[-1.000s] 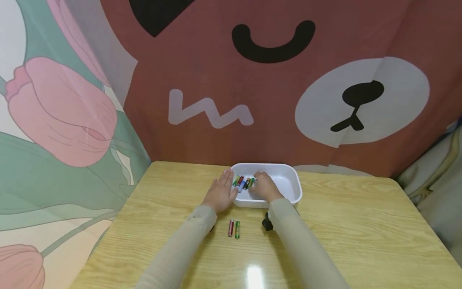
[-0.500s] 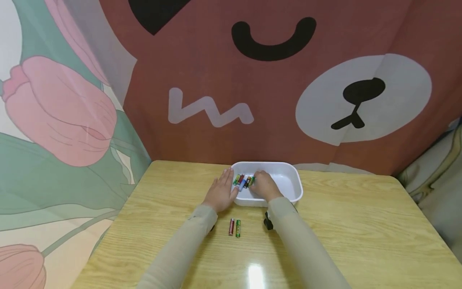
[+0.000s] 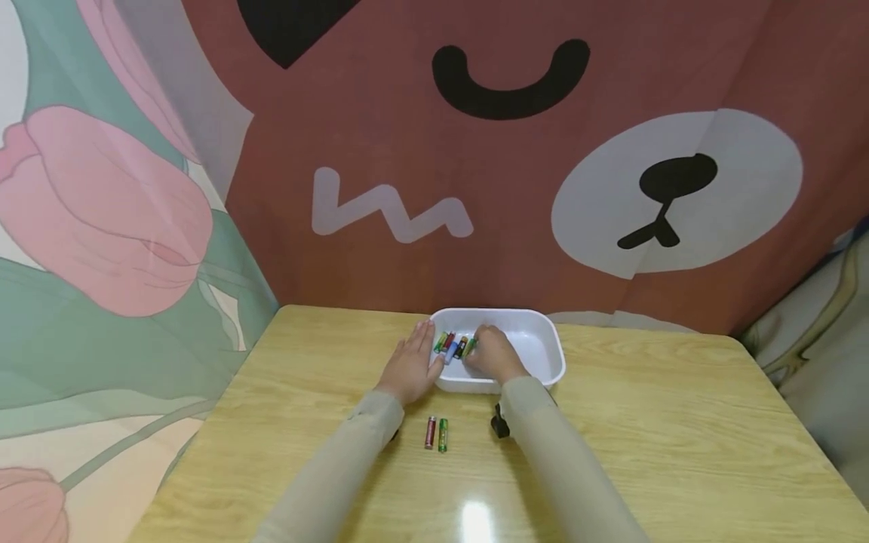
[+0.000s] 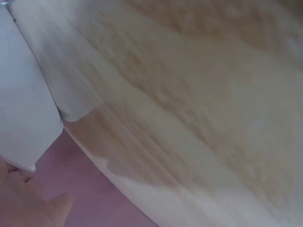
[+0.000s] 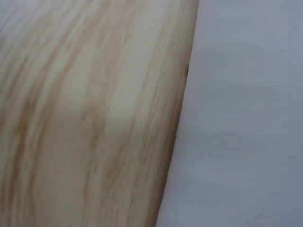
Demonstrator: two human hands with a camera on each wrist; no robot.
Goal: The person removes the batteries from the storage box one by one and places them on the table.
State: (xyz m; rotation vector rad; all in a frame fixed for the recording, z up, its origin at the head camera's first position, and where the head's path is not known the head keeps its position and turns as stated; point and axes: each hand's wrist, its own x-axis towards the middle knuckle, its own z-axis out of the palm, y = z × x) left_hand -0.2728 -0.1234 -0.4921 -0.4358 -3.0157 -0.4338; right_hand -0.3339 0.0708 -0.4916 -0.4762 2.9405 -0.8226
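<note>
A big red-brown cloth with a bear face [image 3: 380,98] hangs behind a yellow wooden table [image 3: 679,422]. A white plastic box with round corners [image 3: 468,386] sits there. The left hand [image 3: 409,363] lies on the box's left end, fingers straight. The right hand [image 3: 497,356] dips inside, fingers bent, by some small colourful tube-shaped batteries [image 3: 451,352]; I can't tell if it pinches one. Those lie in the box, far ends leaning right. A red battery [image 3: 431,433] and a green battery [image 3: 443,435] lie side by side on the table, pointing away from the person.

Wood-grain table [image 3: 679,422], on it a white tray [image 3: 545,360] and two batteries [image 3: 431,433] (red, green).
</note>
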